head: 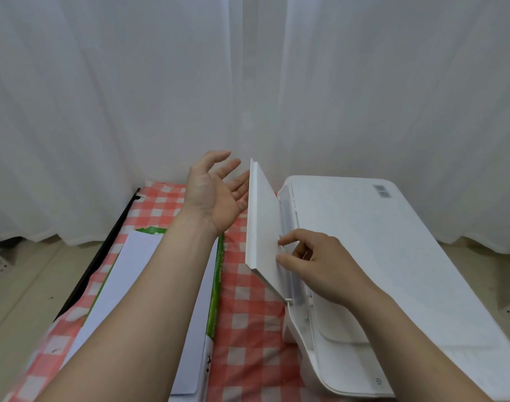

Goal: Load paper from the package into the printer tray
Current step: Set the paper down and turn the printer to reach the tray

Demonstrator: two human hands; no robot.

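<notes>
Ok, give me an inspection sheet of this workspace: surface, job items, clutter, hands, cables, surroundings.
Surface: table under a red-and-white checked tablecloth.
Job's things: opened green paper package on the left, white sheets showing; white printer on the right, its paper tray raised.
Clutter: nothing seen.
Hands: left hand open, palm up, beside the tray's back; right hand has its fingers curled against the tray's front, grip unclear.
Cables: nothing seen.
Surroundings: white curtain behind, pale floor below.

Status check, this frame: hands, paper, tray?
Left hand open beside raised tray. Right hand fingertips on tray face. Paper lies in package. Nothing blocking.
</notes>
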